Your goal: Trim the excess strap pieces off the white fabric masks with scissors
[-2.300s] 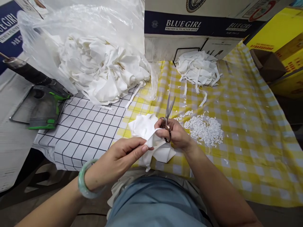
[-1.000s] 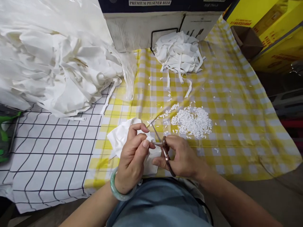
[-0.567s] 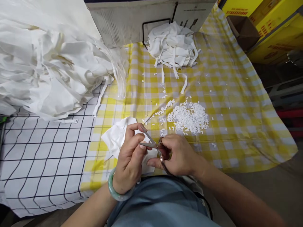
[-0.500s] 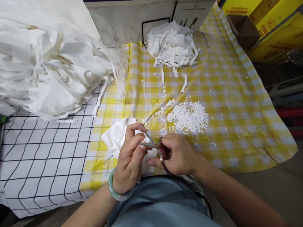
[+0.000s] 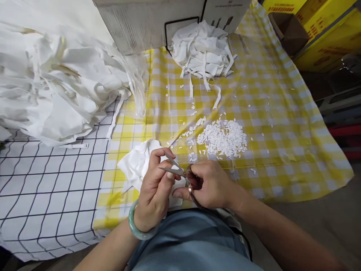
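Note:
My right hand (image 5: 207, 184) is closed round the handles of metal scissors (image 5: 176, 171), whose blades stand apart and point left. The blades reach over the fingers of my left hand (image 5: 158, 184), which are bent and pinched together near the scissors. What they pinch is too small to make out. A green bangle (image 5: 141, 233) is on my left wrist. Behind and beneath my left hand, a white cloth piece (image 5: 137, 162) lies crumpled on the yellow checked cloth. Just beyond my right hand is a heap of small white bits (image 5: 225, 137).
A large heap of white fabric (image 5: 62, 90) lies at the left, and a smaller white pile (image 5: 201, 51) with dangling straps sits against a carton (image 5: 146, 28). Yellow boxes (image 5: 332, 41) and a brown bin (image 5: 287, 34) stand at the back right.
The scissor blades have shifted slightly left across my left fingers and look a little more apart. The view has moved slightly. My hands hold nearly the same pose.

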Demonstrator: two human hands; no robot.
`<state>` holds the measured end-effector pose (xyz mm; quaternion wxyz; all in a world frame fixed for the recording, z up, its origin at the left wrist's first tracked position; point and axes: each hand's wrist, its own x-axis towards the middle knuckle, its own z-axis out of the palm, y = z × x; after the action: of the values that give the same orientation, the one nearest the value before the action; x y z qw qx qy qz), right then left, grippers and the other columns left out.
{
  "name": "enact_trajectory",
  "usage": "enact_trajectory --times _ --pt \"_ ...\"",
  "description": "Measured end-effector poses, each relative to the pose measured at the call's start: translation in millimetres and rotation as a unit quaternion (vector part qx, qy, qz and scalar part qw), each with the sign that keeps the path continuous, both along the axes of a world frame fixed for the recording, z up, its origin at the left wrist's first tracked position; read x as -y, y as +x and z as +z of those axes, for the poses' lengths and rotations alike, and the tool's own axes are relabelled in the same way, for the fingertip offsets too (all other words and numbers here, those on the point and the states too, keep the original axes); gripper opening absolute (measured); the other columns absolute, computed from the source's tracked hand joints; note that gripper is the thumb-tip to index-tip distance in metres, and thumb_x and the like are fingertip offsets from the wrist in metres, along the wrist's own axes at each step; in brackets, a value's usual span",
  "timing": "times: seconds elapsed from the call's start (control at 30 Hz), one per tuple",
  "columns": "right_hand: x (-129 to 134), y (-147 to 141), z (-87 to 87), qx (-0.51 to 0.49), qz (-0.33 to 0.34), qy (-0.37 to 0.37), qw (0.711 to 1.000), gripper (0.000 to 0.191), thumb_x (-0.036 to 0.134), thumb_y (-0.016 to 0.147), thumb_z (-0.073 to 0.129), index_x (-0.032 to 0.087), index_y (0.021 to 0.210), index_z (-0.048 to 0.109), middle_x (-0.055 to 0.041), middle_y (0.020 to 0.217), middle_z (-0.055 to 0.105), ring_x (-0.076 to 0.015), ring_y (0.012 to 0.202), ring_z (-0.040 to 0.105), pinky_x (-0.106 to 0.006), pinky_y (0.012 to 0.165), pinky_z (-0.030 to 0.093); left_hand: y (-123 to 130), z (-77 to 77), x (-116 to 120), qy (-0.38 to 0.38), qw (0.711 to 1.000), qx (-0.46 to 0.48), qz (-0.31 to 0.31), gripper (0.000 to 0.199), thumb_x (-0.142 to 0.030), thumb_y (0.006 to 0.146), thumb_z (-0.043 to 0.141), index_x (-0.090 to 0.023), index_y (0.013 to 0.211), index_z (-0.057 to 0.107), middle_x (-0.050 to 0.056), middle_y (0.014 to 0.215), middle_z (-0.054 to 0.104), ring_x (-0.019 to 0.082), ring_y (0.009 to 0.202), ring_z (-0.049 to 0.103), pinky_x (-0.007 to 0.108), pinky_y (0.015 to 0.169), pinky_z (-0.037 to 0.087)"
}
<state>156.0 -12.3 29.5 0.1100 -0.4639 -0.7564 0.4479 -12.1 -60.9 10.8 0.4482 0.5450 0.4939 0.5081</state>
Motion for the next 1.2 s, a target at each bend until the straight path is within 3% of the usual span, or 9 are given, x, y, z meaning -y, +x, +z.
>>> enact_trajectory --times 0.33,0.5,0.67,0.77,0.83,0.93,1.0,1.1,1.2 --pt "3.5 31.3 -6.5 0.067 -0.064 -0.023 0.995 0.055 0.057 0.071 0.076 0.018 0.049 0.043 0.0067 0.045 0.035 -0.0067 0.046 0.026 -0.024 0.048 0.019 20.9 -3.1 -19.6 0.011 0.997 -0.045 -0.069 0.029 -0.025 0.101 0.041 -0.02 0.076 0.056 0.01 0.098 0.049 0.025 0.11 0.043 0.038 0.09 0.043" --pt "5.0 52.0 -14.4 0.054 -0.13 -0.097 0.985 0.055 0.06 0.074 0.072 0.018 0.049 0.047 0.0059 0.045 0.037 -0.0079 0.047 0.031 -0.024 0.047 0.022 39.5 -3.7 -31.9 -0.019 0.994 -0.032 -0.102 0.033 -0.03 0.1 0.042 -0.019 0.072 0.054 0.01 0.102 0.05 0.024 0.109 0.045 0.035 0.09 0.043" --pt "11.3 60.9 -21.2 -0.038 -0.194 -0.037 0.98 0.049 0.065 0.069 0.074 0.018 0.067 0.062 -0.0007 0.062 0.06 -0.015 0.057 0.054 -0.028 0.054 0.043 4.4 9.2 -18.2 -0.059 0.995 0.0 -0.078 0.033 -0.029 0.099 0.044 -0.019 0.07 0.056 0.009 0.098 0.053 0.023 0.102 0.049 0.032 0.081 0.043" --pt "16.9 44.8 -23.7 -0.087 -0.121 0.061 0.987 0.057 0.057 0.064 0.084 0.017 0.1 0.065 -0.0118 0.098 0.071 -0.0268 0.089 0.067 -0.04 0.081 0.053 -50.1 18.4 7.8 -0.039 0.998 -0.024 0.042 0.028 -0.025 0.098 0.047 -0.02 0.072 0.055 0.006 0.097 0.052 0.023 0.1 0.048 0.032 0.082 0.042" --pt "20.8 21.2 -27.7 -0.119 -0.046 0.112 0.986 0.063 0.051 0.061 0.087 0.017 0.108 0.062 -0.0164 0.114 0.07 -0.0309 0.105 0.064 -0.046 0.093 0.051 -83.4 18.0 27.6 -0.008 0.987 -0.129 0.1 0.021 -0.025 0.094 0.054 -0.02 0.074 0.055 0.005 0.099 0.051 0.024 0.103 0.048 0.032 0.084 0.042" --pt "27.5 -22.9 -35.3 -0.098 0.069 0.153 0.981 0.044 0.031 0.066 0.086 0.015 0.098 0.061 -0.0194 0.119 0.067 -0.0324 0.111 0.061 -0.047 0.096 0.049 -110.3 7.6 51.8 -0.022 0.942 -0.333 0.026 0.021 -0.034 0.083 0.071 -0.02 0.091 0.058 0.009 0.117 0.052 0.027 0.109 0.053 0.032 0.082 0.048" --pt "31.6 -46.4 -36.1 -0.068 0.118 0.137 0.981 0.023 0.012 0.071 0.077 0.016 0.085 0.059 -0.0156 0.103 0.069 -0.0287 0.099 0.063 -0.042 0.089 0.052 -112.3 2.6 60.2 -0.033 0.92 -0.389 -0.044 0.029 -0.036 0.083 0.068 -0.02 0.105 0.057 0.012 0.121 0.054 0.026 0.103 0.059 0.032 0.078 0.052" --pt "30.5 -61.5 -23.9 -0.133 0.091 0.06 0.985 0.021 0.003 0.067 0.064 0.019 0.074 0.052 -0.003 0.078 0.061 -0.0172 0.073 0.058 -0.029 0.069 0.05 -102.7 13.1 53.2 -0.01 0.925 -0.371 -0.088 0.009 -0.027 0.093 0.051 -0.021 0.098 0.056 0.005 0.092 0.062 0.018 0.075 0.061 0.026 0.063 0.05" --pt "4.4 -59.1 0.4 -0.287 -0.015 0.001 0.958 0.019 0.01 0.067 0.059 0.022 0.076 0.048 0.0031 0.074 0.053 -0.0111 0.065 0.051 -0.023 0.062 0.046 -86.0 44.8 9.3 0.05 0.932 -0.349 -0.087 0.012 -0.021 0.093 0.048 -0.021 0.081 0.051 -0.002 0.069 0.051 0.013 0.057 0.05 0.022 0.052 0.042"
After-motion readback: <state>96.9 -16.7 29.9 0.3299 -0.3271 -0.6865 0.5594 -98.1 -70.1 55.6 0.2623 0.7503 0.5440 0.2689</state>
